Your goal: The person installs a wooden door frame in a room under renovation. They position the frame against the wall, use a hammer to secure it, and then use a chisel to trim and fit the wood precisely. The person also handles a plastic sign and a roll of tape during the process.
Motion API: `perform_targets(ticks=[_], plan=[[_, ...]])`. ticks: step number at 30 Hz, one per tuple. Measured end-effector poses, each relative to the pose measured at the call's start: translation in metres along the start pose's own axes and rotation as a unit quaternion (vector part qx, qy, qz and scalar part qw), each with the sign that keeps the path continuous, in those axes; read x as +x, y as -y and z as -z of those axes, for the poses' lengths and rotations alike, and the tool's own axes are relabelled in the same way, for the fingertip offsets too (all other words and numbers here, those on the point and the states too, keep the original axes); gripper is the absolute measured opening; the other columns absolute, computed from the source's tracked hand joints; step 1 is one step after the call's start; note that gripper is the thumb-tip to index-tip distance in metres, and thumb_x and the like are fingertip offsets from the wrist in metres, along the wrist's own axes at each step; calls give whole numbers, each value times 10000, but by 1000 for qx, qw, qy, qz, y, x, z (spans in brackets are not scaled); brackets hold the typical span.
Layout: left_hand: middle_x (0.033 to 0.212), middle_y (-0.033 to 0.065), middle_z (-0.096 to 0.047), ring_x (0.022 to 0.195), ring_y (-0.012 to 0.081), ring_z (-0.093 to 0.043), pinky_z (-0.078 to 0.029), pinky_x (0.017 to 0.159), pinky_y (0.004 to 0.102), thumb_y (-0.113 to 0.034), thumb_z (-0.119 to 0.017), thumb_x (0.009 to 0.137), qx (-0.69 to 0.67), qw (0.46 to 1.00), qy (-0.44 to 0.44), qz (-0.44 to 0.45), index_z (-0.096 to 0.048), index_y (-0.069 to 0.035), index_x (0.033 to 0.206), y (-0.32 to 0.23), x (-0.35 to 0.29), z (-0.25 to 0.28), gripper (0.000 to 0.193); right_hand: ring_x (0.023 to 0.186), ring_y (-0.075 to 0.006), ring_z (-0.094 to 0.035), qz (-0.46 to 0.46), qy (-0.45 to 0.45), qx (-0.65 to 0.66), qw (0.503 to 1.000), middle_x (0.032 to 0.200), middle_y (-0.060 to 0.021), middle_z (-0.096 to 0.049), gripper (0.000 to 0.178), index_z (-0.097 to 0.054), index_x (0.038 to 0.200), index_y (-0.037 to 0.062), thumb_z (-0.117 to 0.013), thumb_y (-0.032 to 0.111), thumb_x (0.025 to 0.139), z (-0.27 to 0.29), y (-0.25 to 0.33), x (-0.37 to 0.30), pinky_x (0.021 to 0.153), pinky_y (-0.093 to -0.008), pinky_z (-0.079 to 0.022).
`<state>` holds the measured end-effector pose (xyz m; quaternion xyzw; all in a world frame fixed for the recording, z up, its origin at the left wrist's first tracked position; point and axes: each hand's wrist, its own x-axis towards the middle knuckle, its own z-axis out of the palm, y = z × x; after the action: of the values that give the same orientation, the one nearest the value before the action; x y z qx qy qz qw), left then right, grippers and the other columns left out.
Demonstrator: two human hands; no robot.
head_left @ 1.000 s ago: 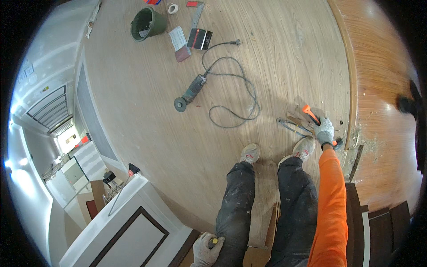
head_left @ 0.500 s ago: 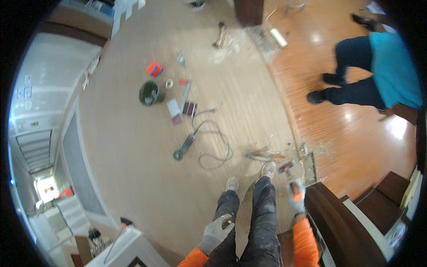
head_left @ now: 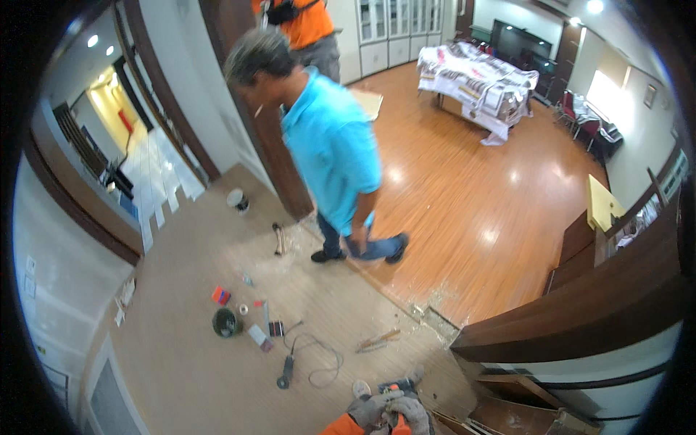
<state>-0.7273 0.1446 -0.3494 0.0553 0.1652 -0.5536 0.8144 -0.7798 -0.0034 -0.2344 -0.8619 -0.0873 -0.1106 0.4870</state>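
Note:
Both my gloved hands are close together at the lower edge, in front of my shoes. My right hand [head_left: 413,410] is closed round a hammer [head_left: 401,426] with an orange and dark handle; its dark head seems to lie just beyond the fingers. Beside it, my left hand [head_left: 368,410] is curled closed, and what it grips is hidden. Ahead of my hands, splintered wood strips [head_left: 378,341] lie on the pale floor. To their left is an angle grinder [head_left: 286,373] with its cord looped beside it.
A person in a turquoise shirt [head_left: 333,145] walks across the floor joint ahead; another in orange [head_left: 310,29] stands behind. A dark green bucket [head_left: 226,323], a white bucket [head_left: 237,201] and an axe-like tool [head_left: 278,239] stand or lie leftward. Dark wooden panelling [head_left: 573,322] rises at right.
My view has swung up and toward the right-hand room. My hands, apart before, are now together. The person in turquoise has moved from the far right to the middle.

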Motion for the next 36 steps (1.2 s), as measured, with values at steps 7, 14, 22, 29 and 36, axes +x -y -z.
perform_targets(ticks=[7,14,22,29,36], plan=[[817,-38,-591,722,87,-536,-444,652,265,-258,-694,957,448,869,-202,49,-643,-112,995,57,79,-70,159,1099,-314,-640,-291,-218,196,911,1198,-169,-643,297,-629,1191,27,-662,177,937,67,-43,-104,936,-429,-521],[817,33,-662,709,133,-613,-498,631,307,-322,-735,901,716,693,-60,57,-680,-46,965,132,172,-171,289,1203,-217,-586,-295,-250,545,744,1292,-123,-615,536,-516,1385,1,-326,423,1114,200,-40,-145,1044,-383,-481],[1017,213,-706,950,406,-687,-531,824,461,-446,-696,918,894,438,86,-33,-656,-72,1145,274,231,-276,440,899,-137,-614,-177,-471,561,658,983,-31,-635,284,-586,1191,42,-494,281,1070,347,-20,-153,840,-296,-514],[1028,109,-694,935,325,-686,-547,813,424,-276,-746,900,899,255,249,-256,-644,-132,1167,264,247,-360,320,645,-18,-481,-122,-617,480,612,840,43,-558,77,-599,1078,90,-583,136,1018,391,-57,-234,530,-173,-389],[1129,130,-643,1047,310,-645,-509,922,440,-314,-726,876,924,115,319,-179,-562,-123,1291,268,281,-418,485,604,-30,-443,-247,-666,244,660,805,57,-531,180,-607,1158,77,-594,120,984,396,-26,-206,510,-200,-374]])
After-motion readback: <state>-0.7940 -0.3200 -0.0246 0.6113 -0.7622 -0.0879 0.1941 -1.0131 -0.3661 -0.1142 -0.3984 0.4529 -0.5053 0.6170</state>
